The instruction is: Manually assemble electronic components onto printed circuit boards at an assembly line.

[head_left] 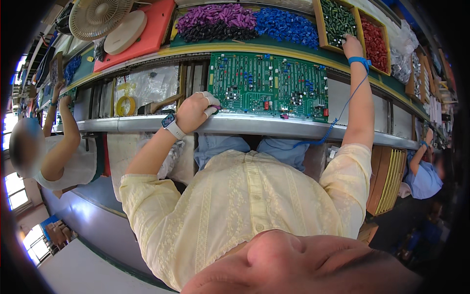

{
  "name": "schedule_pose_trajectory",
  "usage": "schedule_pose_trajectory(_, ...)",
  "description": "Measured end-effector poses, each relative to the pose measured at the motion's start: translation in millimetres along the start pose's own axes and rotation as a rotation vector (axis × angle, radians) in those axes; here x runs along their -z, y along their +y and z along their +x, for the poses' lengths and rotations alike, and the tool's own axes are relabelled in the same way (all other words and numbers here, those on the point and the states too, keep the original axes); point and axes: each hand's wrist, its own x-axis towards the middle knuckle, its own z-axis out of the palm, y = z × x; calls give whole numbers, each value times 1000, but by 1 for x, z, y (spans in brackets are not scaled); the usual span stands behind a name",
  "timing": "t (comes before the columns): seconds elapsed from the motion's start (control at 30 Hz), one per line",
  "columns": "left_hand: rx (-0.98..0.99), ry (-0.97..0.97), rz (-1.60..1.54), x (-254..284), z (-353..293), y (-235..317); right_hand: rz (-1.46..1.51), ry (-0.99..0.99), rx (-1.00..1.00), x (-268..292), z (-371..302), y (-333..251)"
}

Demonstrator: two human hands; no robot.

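A green circuit board (267,85) populated with many small parts lies in front of me on the metal rails. My left hand (196,110), with white finger covers and a watch on its wrist, is closed at the board's near left corner. Its fingertips pinch a small purple component (216,109). My right hand (352,47) is stretched far to the right, its fingers bent together over a yellow-edged box (320,24) of green components (338,22). What those fingertips hold is too small to make out. A blue wrist strap (360,61) with a coiled cord is on that wrist.
Behind the board lie heaps of purple (215,18), black (215,33) and blue components (286,25). A box of red components (374,44) stands at the right. Left are a brush (159,104), a tape roll (126,106) and a fan (98,17). Other people work at both sides.
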Motion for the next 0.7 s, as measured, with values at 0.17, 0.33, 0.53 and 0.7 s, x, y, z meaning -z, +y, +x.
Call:
schedule_pose_trajectory(0.17,23,23,9,-5,-5,-2,-17,-41,-15,0,4,1)
schedule_pose_trajectory(0.33,-1,25,56,-4,-4,-1,-26,-8,-14,2,1,-1)
schedule_pose_trajectory(0.53,33,11,118,-7,-6,-2,-17,-37,-17,1,2,-3)
schedule_pose_trajectory(0.7,-6,24,122,-7,-6,-1,135,134,-122,-2,-2,3)
